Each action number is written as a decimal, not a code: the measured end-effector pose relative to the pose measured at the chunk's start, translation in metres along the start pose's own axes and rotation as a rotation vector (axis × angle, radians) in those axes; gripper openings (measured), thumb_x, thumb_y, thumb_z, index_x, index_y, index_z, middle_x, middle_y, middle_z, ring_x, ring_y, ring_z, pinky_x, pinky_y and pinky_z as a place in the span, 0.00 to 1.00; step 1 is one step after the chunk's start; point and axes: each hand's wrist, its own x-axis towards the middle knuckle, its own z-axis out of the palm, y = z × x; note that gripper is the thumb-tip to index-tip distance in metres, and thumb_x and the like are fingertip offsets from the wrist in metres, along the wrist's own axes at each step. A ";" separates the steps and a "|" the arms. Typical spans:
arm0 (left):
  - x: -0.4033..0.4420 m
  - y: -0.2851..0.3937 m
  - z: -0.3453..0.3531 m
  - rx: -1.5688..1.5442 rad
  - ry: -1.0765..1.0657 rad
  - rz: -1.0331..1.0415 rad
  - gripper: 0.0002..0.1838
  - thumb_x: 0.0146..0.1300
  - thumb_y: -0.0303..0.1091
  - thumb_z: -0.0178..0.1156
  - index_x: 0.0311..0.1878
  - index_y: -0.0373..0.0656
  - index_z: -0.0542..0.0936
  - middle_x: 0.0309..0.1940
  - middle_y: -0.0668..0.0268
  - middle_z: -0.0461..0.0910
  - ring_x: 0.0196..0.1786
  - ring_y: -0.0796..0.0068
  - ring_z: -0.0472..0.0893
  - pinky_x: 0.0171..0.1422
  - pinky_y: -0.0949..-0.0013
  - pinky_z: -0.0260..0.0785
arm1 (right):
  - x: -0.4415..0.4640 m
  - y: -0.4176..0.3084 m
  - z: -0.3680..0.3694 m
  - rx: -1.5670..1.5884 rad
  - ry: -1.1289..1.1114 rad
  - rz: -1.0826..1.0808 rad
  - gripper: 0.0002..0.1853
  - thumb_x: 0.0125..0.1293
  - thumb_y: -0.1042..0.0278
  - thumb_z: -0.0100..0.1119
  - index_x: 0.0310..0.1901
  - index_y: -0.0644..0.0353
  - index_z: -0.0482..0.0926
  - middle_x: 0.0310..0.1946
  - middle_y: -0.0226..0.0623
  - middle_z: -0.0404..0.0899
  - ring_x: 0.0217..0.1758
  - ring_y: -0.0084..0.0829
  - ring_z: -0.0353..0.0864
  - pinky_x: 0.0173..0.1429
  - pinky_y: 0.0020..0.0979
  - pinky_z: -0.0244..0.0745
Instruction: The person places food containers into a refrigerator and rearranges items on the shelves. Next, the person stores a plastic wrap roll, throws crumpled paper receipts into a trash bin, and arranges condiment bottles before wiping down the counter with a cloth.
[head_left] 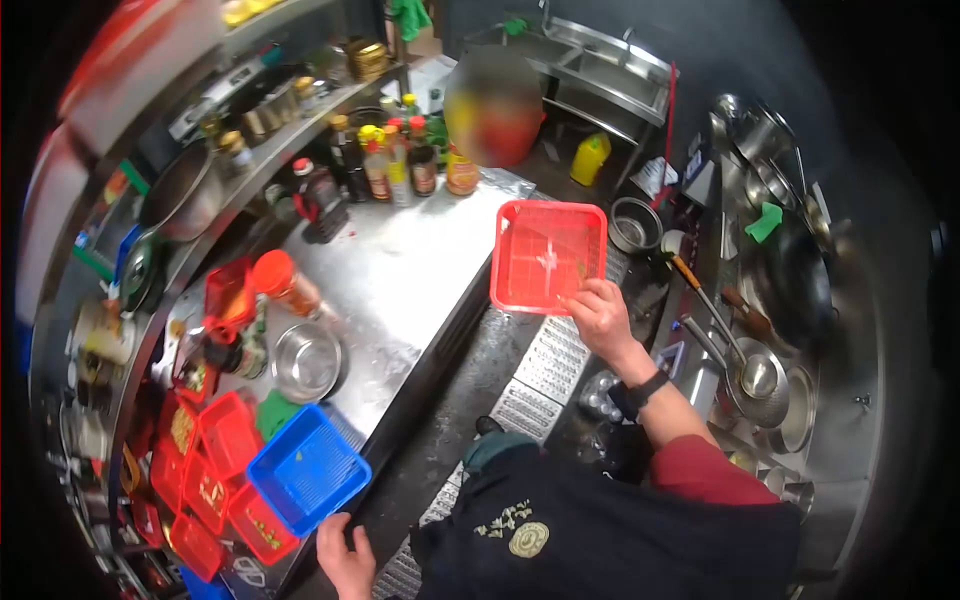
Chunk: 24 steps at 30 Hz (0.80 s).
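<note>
In the head view my right hand grips the near edge of a red plastic basket. The basket is held up over the aisle, and a few green bits cling inside it. My left hand is low by the counter edge with its fingers apart, holding nothing. Closest to it is a blue plastic basket, just past the fingertips; whether they touch it I cannot tell. Around the blue basket sit several red containers, some with chopped food inside. A green cloth lies behind it.
On the steel counter stand a metal bowl, an orange-lidded jar and several sauce bottles. To the right are a ladle, a wok and a metal pot. A sink is at the back.
</note>
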 end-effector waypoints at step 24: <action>0.368 0.116 0.213 -0.489 -0.351 0.060 0.08 0.54 0.25 0.61 0.38 0.37 0.80 0.35 0.58 0.82 0.39 0.66 0.81 0.46 0.67 0.72 | 0.155 0.327 0.095 0.138 0.065 0.435 0.11 0.52 0.71 0.66 0.38 0.62 0.80 0.32 0.42 0.77 0.40 0.43 0.76 0.45 0.39 0.72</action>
